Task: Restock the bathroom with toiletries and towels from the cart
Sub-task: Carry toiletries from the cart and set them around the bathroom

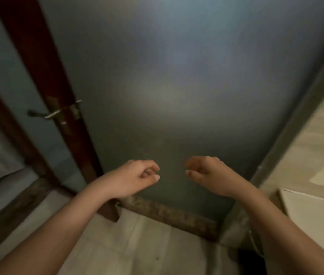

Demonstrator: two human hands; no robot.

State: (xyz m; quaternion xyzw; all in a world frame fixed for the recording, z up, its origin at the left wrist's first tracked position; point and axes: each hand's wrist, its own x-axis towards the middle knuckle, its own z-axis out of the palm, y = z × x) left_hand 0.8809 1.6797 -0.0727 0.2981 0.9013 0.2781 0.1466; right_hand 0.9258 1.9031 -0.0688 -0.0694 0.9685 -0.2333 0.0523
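Note:
A frosted glass door panel fills most of the view, set in a dark red-brown wooden frame. My left hand and my right hand are both raised in front of the lower part of the glass, a small gap between them. The fingers of each hang loosely curled and hold nothing. Neither hand touches the door. No toiletries, towels or cart are in view.
A metal lever handle sits on the wooden frame at the left. A worn threshold strip runs along the door's bottom edge. Light tiled floor lies below. At the right stand a beige tiled wall and a pale surface's corner.

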